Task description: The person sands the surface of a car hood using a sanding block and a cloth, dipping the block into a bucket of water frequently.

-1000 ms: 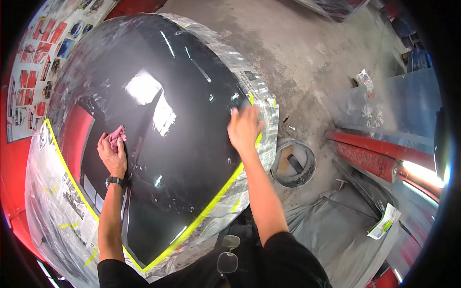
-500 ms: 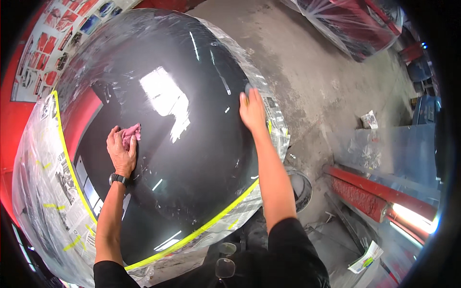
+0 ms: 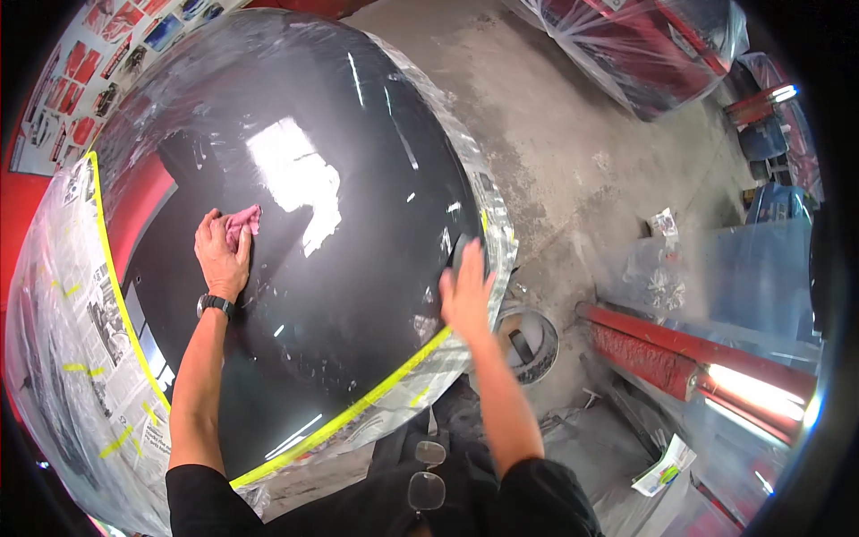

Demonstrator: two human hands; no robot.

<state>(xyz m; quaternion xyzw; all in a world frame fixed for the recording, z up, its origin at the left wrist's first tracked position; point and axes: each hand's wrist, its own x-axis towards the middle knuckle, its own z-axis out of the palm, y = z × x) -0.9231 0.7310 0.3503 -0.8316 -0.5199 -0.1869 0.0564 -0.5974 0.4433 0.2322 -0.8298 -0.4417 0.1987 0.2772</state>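
A large glossy black car panel [image 3: 358, 242], curved and wet-looking with pale streaks, stretches out in front of me. My left hand [image 3: 224, 255] rests on its left part with a crumpled pink cloth [image 3: 242, 222] under the thumb and fingers. Near the panel's right edge is my right hand [image 3: 466, 291], slightly smeared by motion. Its fingers press a small grey flat pad [image 3: 459, 253] to the surface, and most of that pad is hidden.
Yellow masking tape [image 3: 358, 404] and newspaper [image 3: 116, 331] border the panel, with clear plastic film outside them. A bucket [image 3: 534, 351] stands on the floor to the right. Beyond it are a lit red lamp stand [image 3: 644, 358] and a plastic-wrapped red part [image 3: 662, 54].
My right hand has slid toward me along the panel's right edge with the grey pad. The left hand stays at nearly the same spot on the panel, still on the pink cloth.
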